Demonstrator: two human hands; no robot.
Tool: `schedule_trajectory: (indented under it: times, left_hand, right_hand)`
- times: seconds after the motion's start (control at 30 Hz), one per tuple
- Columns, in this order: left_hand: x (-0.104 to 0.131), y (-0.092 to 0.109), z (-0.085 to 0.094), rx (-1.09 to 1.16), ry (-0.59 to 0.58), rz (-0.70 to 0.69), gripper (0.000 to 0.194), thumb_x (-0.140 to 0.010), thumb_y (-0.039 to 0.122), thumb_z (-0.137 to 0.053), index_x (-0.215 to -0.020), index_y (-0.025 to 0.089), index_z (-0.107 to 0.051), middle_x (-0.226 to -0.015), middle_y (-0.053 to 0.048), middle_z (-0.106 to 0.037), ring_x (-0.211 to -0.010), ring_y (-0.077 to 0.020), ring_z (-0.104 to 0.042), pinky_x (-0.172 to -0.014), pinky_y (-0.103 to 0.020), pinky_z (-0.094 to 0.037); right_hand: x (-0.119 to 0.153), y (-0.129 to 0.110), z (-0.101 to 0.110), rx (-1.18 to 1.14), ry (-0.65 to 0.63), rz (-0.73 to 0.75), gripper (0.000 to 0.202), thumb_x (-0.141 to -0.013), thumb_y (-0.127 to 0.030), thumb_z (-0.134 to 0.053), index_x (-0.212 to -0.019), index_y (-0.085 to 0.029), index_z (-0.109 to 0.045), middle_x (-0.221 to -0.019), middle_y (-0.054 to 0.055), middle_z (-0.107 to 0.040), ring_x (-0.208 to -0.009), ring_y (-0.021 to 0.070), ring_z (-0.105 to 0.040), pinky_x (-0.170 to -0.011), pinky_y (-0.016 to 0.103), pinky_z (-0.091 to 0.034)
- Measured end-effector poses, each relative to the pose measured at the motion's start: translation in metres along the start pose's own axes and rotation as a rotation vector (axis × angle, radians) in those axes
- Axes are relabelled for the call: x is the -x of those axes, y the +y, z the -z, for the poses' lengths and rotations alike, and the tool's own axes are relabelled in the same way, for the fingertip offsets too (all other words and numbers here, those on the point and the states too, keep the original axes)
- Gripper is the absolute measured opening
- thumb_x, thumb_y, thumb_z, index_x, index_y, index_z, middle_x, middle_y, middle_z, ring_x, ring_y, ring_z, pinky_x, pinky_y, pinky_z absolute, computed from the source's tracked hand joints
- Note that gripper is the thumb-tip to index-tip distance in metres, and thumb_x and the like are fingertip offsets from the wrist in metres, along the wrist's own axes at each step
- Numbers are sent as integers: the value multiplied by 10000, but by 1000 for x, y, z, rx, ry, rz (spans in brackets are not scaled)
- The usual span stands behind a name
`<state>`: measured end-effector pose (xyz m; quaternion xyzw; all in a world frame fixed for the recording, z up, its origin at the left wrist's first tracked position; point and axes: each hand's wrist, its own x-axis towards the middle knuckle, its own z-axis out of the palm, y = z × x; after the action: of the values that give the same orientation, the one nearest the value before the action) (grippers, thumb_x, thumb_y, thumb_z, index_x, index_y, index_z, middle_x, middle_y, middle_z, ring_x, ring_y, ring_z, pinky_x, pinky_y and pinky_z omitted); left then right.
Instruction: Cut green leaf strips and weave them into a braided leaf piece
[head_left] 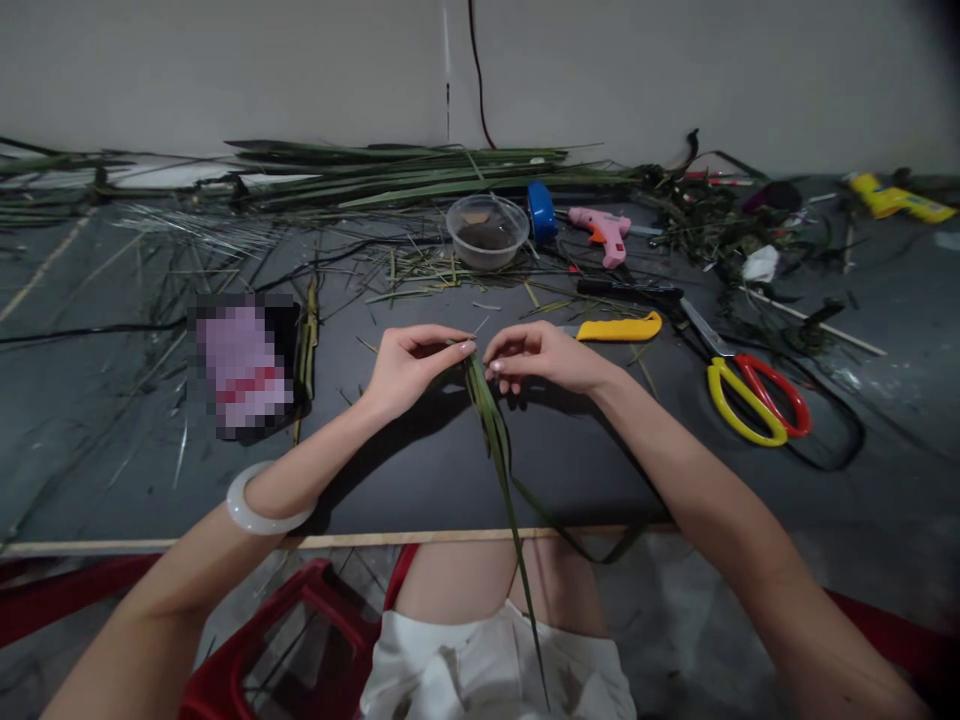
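Long green leaf strips [491, 425] hang down from my left hand [416, 365], which pinches their upper end between thumb and fingers. A thin pale wire or stem pokes up above that pinch. My right hand [540, 358] is just to the right of the strips, its fingers curled and thumb close to the fingertips. Whether anything small is between those fingers I cannot make out. One strip loops low to the right over the table edge, and another trails down toward the lap. A yellow-handled knife [619, 327] lies right behind my right hand.
Scissors [750, 395] with red and yellow handles lie at right. Behind are a clear plastic bowl [487, 232], a blue tape roll [541, 212], a pink glue gun [604, 232] and piled leaves [420, 175]. A blurred-out phone-like object [244, 365] lies at left.
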<state>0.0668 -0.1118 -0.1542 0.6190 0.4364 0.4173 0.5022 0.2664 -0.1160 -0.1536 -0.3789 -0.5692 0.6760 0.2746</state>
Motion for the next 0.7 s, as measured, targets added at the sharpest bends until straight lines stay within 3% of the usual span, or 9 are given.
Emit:
schedule_trajectory:
  times: [0.1, 0.3, 0.43, 0.7]
  left_hand:
    - [0, -1, 0, 7, -21, -7, 276, -631, 388, -761, -792, 165, -742, -733, -59, -720, -647, -141, -643, -619, -225, -507]
    - [0, 4, 2, 12, -18, -17, 300, -614, 404, -764, -787, 160, -739, -735, -58, -715, -646, -144, -634, -607, -229, -505]
    - [3, 13, 0, -5, -29, -43, 264, -627, 385, -759, -765, 161, -737, -739, -57, -714, -672, -148, -639, -616, -223, -502]
    - [5, 37, -2, -138, 3, -176, 226, -675, 366, -727, -777, 165, -734, -775, -53, -708, -692, -157, -634, -620, -233, -503]
  right_hand:
    - [-2, 3, -5, -4, -64, -40, 262, -661, -286, -738, -819, -120, -610, -597, -11, -643, -513, 91, -599, -458, 179, -464]
    - [-2, 7, -10, -133, -136, -86, 325, -698, -377, -689, -864, -139, -545, -542, 5, -660, -433, 108, -592, -391, 172, -418]
    - [0, 3, -9, -70, -173, -98, 311, -695, -340, -679, -884, -123, -560, -476, -19, -619, -377, 87, -532, -385, 174, -403]
    - [12, -24, -14, 181, -70, 25, 136, -673, -247, -656, -742, -132, -632, -640, -30, -596, -534, 63, -501, -515, 186, -424]
